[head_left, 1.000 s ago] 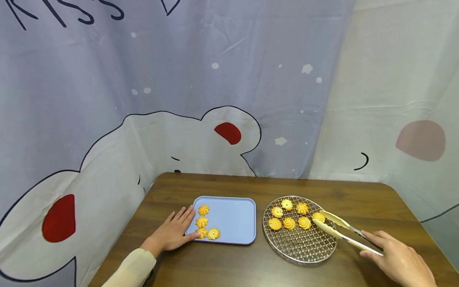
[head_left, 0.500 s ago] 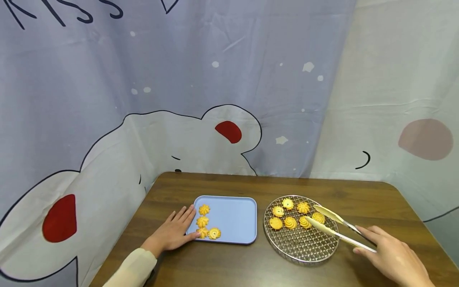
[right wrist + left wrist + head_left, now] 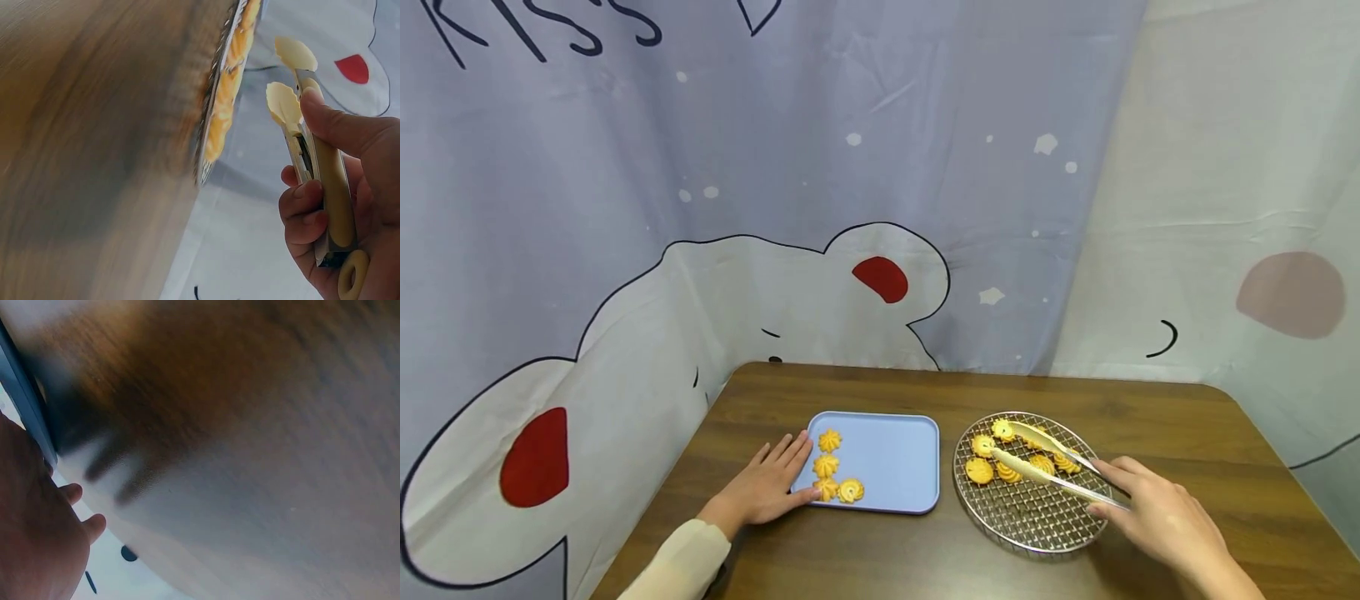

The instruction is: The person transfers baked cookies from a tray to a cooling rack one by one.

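Note:
My right hand (image 3: 1157, 521) grips a pair of cream-tipped tongs (image 3: 1045, 467), also seen in the right wrist view as tongs (image 3: 306, 144) with my fingers curled round the handle. The tong tips hover apart over the round wire rack (image 3: 1026, 525), above the yellow swirl cookies (image 3: 979, 472) lying on its far half. My left hand (image 3: 767, 485) lies flat with straight fingers on the table, touching the left edge of the blue tray (image 3: 895, 454). Several cookies (image 3: 827, 465) sit along the tray's left side.
The brown wooden table (image 3: 1150, 417) is ringed by a printed cloth backdrop (image 3: 775, 208) close behind and at both sides. The left wrist view shows the blurred tabletop (image 3: 250, 425) and the tray's edge (image 3: 25, 406).
My right hand has moved left with the tongs, carrying their tips from the rack's right edge to over the cookies at its middle. The left hand has stayed put.

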Demonstrator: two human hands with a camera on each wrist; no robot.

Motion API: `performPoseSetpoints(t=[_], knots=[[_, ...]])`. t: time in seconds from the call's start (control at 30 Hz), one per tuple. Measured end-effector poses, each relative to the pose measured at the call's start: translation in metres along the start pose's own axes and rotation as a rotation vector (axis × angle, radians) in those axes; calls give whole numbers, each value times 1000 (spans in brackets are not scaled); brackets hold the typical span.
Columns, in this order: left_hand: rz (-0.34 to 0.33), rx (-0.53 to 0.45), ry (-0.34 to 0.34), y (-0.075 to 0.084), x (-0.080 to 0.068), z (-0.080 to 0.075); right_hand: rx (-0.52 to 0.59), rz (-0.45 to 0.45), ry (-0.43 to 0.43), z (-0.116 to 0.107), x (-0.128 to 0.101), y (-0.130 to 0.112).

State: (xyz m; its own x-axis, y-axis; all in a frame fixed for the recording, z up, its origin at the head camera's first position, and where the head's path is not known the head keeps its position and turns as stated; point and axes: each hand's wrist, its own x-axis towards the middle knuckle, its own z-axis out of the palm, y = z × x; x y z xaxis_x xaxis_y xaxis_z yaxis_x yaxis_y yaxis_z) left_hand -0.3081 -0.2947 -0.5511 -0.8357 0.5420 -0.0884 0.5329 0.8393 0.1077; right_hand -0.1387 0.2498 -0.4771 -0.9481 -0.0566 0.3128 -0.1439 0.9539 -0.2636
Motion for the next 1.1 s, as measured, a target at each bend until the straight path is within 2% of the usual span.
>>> performPoseSetpoints(t=[0.5, 0.97, 1.1], knots=[[3, -9, 14, -1, 1, 0, 31, -101, -59, 16, 28, -45], [36, -6, 30, 3, -2, -3, 35, -173, -117, 37, 47, -85], [40, 1, 32, 5, -4, -4, 32, -218, -131, 45, 51, -93]])
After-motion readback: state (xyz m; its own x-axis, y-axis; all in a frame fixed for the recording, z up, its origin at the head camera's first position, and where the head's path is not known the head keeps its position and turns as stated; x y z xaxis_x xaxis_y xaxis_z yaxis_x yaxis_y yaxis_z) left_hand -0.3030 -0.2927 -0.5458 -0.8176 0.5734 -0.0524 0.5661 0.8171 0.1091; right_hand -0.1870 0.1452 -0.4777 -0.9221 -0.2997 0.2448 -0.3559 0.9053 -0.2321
